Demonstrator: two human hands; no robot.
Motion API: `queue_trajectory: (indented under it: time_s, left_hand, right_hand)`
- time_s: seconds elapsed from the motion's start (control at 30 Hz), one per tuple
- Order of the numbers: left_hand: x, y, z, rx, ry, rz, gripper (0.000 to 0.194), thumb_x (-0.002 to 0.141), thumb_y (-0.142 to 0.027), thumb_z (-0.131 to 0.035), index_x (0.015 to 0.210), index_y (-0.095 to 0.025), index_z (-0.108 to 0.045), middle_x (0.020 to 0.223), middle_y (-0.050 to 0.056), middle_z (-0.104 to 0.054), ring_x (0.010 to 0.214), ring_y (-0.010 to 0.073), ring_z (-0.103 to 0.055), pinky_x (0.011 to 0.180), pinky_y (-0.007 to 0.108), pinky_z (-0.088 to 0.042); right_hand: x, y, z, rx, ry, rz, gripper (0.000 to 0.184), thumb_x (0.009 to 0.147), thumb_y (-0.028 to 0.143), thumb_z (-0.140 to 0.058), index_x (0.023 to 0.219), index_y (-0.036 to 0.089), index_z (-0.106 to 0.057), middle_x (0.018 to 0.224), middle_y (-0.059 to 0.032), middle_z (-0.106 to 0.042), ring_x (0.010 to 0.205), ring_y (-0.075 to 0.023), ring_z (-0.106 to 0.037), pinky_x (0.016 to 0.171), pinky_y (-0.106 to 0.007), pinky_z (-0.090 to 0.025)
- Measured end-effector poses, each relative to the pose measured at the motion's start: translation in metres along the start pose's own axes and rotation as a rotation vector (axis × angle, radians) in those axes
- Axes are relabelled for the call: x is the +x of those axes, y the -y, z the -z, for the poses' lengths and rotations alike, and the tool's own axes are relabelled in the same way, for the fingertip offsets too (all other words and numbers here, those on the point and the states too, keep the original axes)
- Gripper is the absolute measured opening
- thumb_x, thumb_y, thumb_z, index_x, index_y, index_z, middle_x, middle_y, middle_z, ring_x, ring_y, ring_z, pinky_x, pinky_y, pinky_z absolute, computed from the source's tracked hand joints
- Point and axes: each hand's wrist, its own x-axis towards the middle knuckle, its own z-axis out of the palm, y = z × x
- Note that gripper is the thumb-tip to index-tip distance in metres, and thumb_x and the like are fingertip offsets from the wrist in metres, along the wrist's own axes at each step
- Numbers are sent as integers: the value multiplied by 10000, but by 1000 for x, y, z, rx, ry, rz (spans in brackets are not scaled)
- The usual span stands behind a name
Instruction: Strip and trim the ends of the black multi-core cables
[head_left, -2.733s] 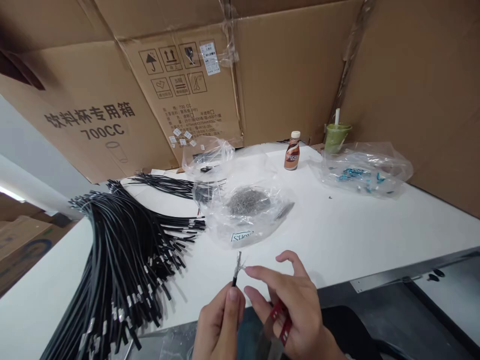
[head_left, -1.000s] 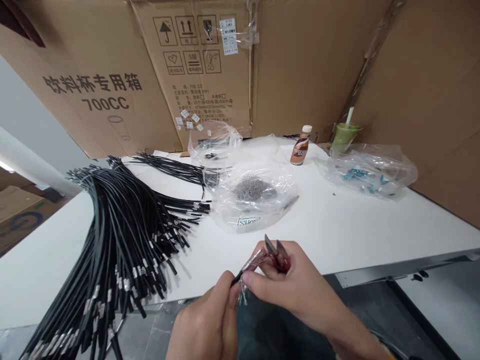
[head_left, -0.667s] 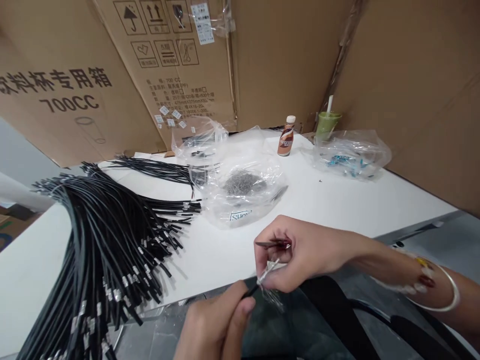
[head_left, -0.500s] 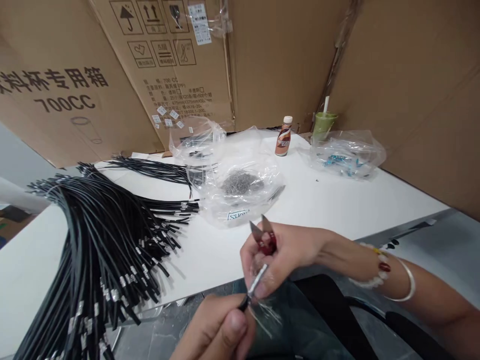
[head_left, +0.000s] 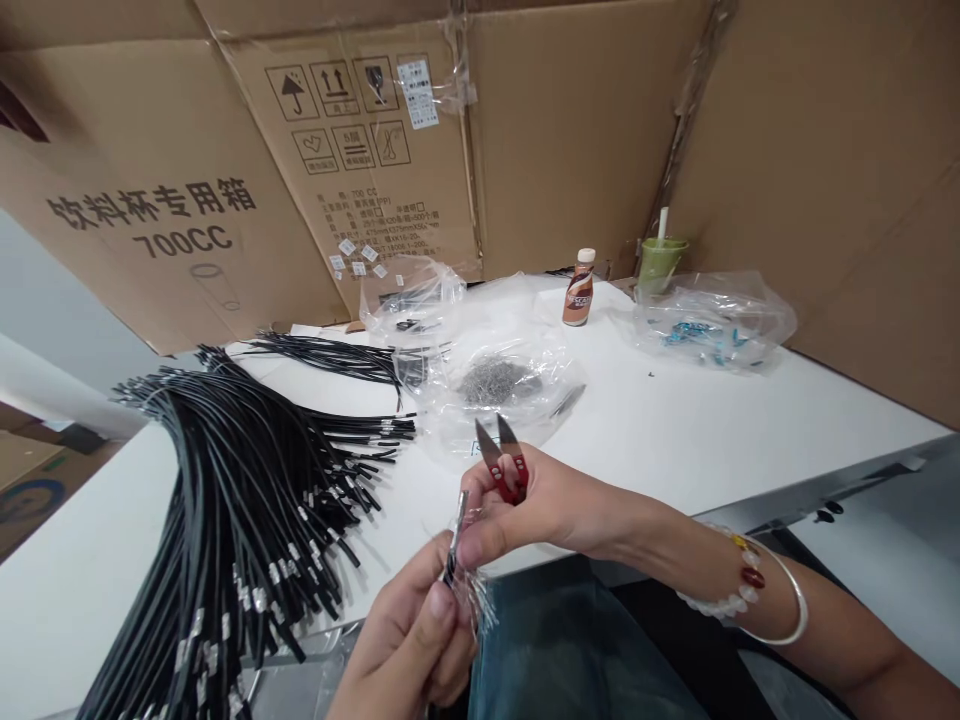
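Observation:
My left hand [head_left: 412,635] is closed around a thin black cable [head_left: 451,562] near its stripped end, where a silvery foil tip [head_left: 458,515] stands up. My right hand [head_left: 540,510] pinches that foil tip with thumb and forefinger. The same hand keeps red-handled thread snips [head_left: 504,465] tucked in its palm, blades apart and pointing up. Loose silver shield strands [head_left: 480,600] hang below the fingers. Both hands hover at the near edge of the white table [head_left: 675,430].
A big bundle of black cables [head_left: 240,500] with metal ferrules fans over the table's left. Clear bags hold small metal parts [head_left: 495,380], dark pieces [head_left: 409,315] and blue pieces [head_left: 705,335]. A brown bottle [head_left: 579,290], a green cup [head_left: 660,262] and cardboard walls [head_left: 585,130] stand behind.
The cable end has swung from pointing right to upright, and both hands have risen a little. The snips, briefly turned sideways, point up again. The view has drifted.

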Motion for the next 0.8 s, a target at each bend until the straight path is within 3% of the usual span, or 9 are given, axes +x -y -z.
queue_trajectory:
  time_s: [0.07,0.2,0.3,0.37,0.5,0.63,0.7,0.8]
  left_hand:
    - [3,3,-1,141,-122,-190,497,696,-678,-684,712,-192,-578,505,-73,-312,440,59,-238,421,193,-207]
    - [9,12,-9,528,-553,-727,316,877,-465,-582,715,-198,-633,587,-25,-531,538,98,-465,514,188,-381]
    - [14,19,-11,631,-651,-925,233,915,-335,-549,758,-200,-656,577,-39,-580,503,81,-490,499,165,-388]
    - [17,23,-9,544,-613,-914,266,919,-366,-547,753,-190,-658,542,-37,-557,464,81,-457,458,176,-365]
    - [21,25,-3,217,-398,-712,425,870,-531,-576,657,-167,-628,496,-28,-448,449,89,-375,425,202,-317]
    - [20,21,-2,-1,-286,-588,459,809,-553,-653,587,-157,-582,513,-38,-401,465,67,-301,430,174,-296]
    - [19,20,-1,-16,-261,-583,435,812,-532,-662,604,-155,-600,522,-40,-400,474,63,-288,438,166,-293]
    - [17,19,1,-17,-227,-565,365,828,-503,-658,689,-165,-641,540,-38,-422,487,65,-299,454,161,-295]
  right_hand:
    - [1,-3,0,39,-26,45,261,529,191,-896,596,176,-645,451,127,-378,454,-34,-317,553,-191,-376]
    - [2,-8,-1,76,-28,107,290,539,215,-900,601,163,-621,446,127,-381,444,-27,-285,530,-184,-361]
    - [4,-14,-3,133,-24,124,321,537,226,-902,620,160,-599,464,111,-426,461,-32,-320,514,-185,-324]
    - [5,-19,-7,200,-12,89,330,537,229,-902,626,159,-592,470,108,-428,463,-30,-340,510,-180,-312]
    - [7,-22,-14,332,29,-69,349,562,291,-886,612,159,-567,493,96,-434,460,-29,-345,488,-179,-284]
    - [6,-13,-14,122,-61,28,289,619,276,-863,729,157,-623,486,106,-424,468,-30,-306,484,-195,-209]
    - [5,-6,-13,37,-36,28,282,679,324,-829,833,160,-659,471,121,-391,450,-30,-251,477,-212,-176]
    - [6,0,-11,-18,9,3,323,690,420,-803,817,146,-689,524,87,-476,481,-40,-340,496,-222,-221]
